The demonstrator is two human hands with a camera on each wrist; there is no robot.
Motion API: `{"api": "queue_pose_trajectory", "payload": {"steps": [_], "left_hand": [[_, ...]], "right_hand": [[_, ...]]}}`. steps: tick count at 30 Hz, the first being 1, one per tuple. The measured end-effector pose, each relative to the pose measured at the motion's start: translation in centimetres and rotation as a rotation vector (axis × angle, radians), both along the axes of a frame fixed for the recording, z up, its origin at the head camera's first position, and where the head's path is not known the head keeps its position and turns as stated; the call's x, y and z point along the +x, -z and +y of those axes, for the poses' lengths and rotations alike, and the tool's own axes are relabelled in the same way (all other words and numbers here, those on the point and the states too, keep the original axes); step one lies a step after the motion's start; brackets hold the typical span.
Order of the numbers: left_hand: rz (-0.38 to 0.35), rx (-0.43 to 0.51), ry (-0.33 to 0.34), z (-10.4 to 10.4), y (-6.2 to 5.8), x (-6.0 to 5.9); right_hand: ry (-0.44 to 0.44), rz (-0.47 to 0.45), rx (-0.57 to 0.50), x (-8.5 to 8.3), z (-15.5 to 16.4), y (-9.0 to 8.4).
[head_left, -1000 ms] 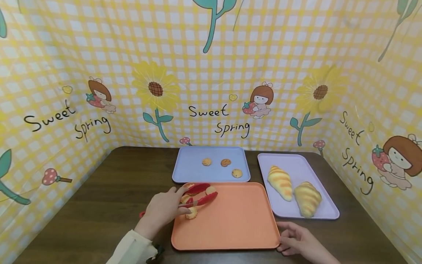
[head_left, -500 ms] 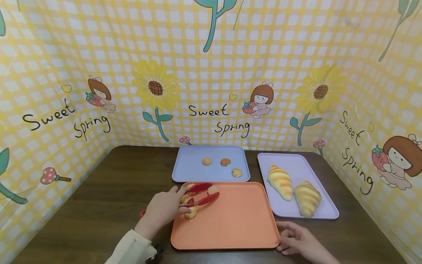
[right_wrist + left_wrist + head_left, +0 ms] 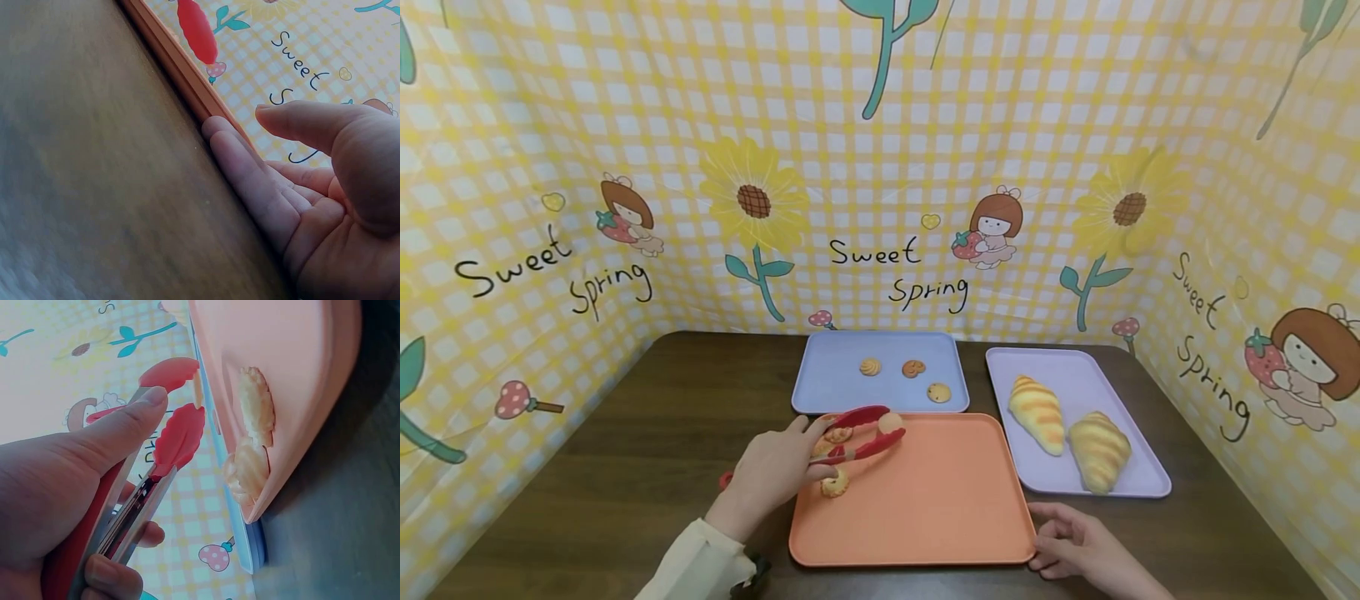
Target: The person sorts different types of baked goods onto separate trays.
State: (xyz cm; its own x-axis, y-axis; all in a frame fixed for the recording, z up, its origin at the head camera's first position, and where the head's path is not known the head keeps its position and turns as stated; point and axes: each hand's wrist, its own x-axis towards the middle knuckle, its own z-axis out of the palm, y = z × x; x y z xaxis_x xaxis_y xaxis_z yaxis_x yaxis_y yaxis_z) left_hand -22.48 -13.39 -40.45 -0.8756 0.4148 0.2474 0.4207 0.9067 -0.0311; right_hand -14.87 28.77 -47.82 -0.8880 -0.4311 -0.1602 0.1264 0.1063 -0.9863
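The left hand (image 3: pixel 771 475) grips a pair of red-tipped tongs (image 3: pixel 874 447), and a small round cookie (image 3: pixel 890 423) sits between the tips, raised above the far left part of the orange tray (image 3: pixel 925 500). The right hand (image 3: pixel 1078 542) rests its fingers against that tray's right edge near the front corner, the thumb standing apart in the right wrist view; no grip on the rim is evident. Pastries (image 3: pixel 833 483) lie crowded at the tray's left end. Behind it, the blue tray (image 3: pixel 827 392) bears three other cookies. The step in hand is judged to be a transfer by tongs, with the piece lifted and not yet set down; its intended resting place cannot be determined. The next move would call for steady, light pressure, clearance over the neighbouring pastries, and release only once the piece is supported.
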Motion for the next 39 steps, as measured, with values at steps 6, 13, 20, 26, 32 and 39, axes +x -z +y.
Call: {"api": "queue_pose_trajectory", "payload": {"steps": [6,13,20,26,32,39], "left_hand": [[0.059,0.000,0.021,0.1,-0.2,-0.3],[0.126,0.006,0.054,0.1,-0.1,-1.0],[0.163,0.013,0.068,0.3,0.5,-2.0],[0.141,0.032,0.041,0.4,0.7,-2.7],[0.215,0.022,0.045,0.5,1.1,-3.6],[0.178,0.031,0.015,0.7,1.1,-4.6]], "right_hand": [[-0.001,0.004,-0.002,-0.1,0.1,0.3],[-0.005,0.019,-0.007,-0.2,0.2,0.4],[0.007,0.001,0.007,-0.1,0.0,0.2],[0.004,-0.008,-0.007,0.0,0.1,0.1],[-0.020,0.011,-0.036,0.1,0.2,0.2],[-0.045,0.037,-0.065,-0.1,0.3,0.3]]}}
